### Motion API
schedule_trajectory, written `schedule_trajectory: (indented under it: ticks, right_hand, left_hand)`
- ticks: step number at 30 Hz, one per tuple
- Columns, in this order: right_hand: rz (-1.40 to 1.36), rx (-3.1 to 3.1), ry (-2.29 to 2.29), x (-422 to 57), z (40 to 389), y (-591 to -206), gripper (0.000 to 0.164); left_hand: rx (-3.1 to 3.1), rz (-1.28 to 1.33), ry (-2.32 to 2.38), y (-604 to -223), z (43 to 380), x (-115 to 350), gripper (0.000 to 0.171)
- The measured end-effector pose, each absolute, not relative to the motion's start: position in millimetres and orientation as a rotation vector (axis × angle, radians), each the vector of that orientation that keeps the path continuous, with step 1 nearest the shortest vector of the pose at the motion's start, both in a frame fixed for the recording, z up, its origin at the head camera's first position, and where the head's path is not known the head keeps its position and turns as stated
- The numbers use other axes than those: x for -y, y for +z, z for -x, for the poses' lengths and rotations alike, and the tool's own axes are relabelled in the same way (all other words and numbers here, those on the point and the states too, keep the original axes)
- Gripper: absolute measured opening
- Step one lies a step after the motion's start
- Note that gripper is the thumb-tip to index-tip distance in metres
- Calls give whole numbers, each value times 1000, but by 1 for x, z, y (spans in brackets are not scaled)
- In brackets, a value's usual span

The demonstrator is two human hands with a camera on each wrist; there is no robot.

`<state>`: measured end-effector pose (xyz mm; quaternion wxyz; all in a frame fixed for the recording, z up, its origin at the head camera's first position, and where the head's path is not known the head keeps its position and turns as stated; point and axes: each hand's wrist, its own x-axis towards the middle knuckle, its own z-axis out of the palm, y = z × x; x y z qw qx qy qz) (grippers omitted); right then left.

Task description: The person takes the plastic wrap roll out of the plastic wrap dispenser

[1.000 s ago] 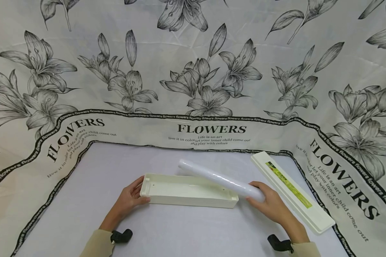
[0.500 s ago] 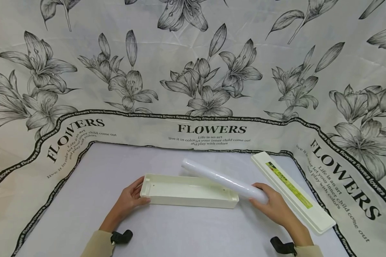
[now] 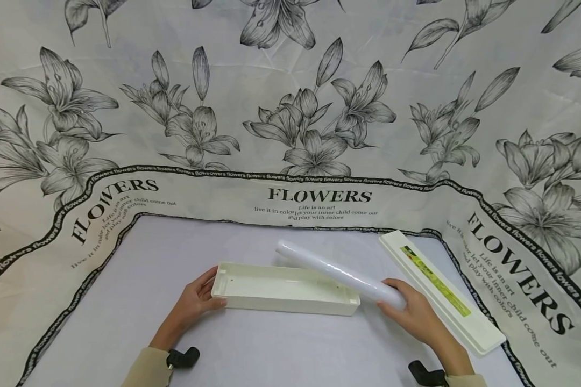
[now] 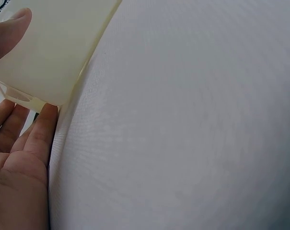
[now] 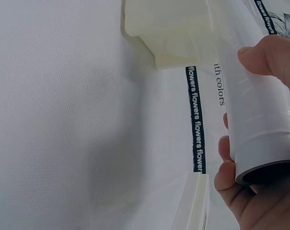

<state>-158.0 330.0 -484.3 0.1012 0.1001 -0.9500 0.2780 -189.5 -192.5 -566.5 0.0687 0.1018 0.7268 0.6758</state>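
Observation:
A long, cream plastic box [image 3: 283, 303] with an open top lies on the white table in the middle of the head view. My left hand [image 3: 196, 298] grips its left end, thumb on the front wall; the left wrist view has the fingers [image 4: 41, 132] at the box's end. In my right hand [image 3: 411, 309] is a glossy white roll of plastic wrap [image 3: 339, 270], held near its right end. The roll slants up to the left and overlaps the box's right part. Its dark hollow core [image 5: 267, 173] shows in the right wrist view, with thumb and fingers round the roll.
A long cream lid [image 3: 443, 293] with a yellow-green label lies slanted at the right, close beside my right hand. Behind the table [image 3: 184, 242] hangs a flower-printed cloth [image 3: 319, 156], its black-edged border running along the back and both sides.
My right hand and the plastic wrap roll have shifted slightly to the right. My left hand and the box keep their place.

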Motion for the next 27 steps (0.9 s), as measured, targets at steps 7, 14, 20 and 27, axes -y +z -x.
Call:
schedule_trajectory:
  ticks: [7, 14, 20, 27]
  right_hand:
    - [-303, 2779, 815, -331, 157, -486, 48]
    - [-312, 2773, 814, -331, 159, -487, 49]
    - [-297, 2794, 807, -331, 158, -487, 49]
    - [-291, 2785, 789, -332, 156, -486, 49]
  left_hand:
    - [-2190, -306, 2032, -568, 190, 193, 101]
    - [-2172, -301, 2052, -568, 189, 193, 101]
    - [-2172, -309, 2048, -567, 189, 193, 101]
    - [-2163, -320, 2064, -567, 190, 193, 101]
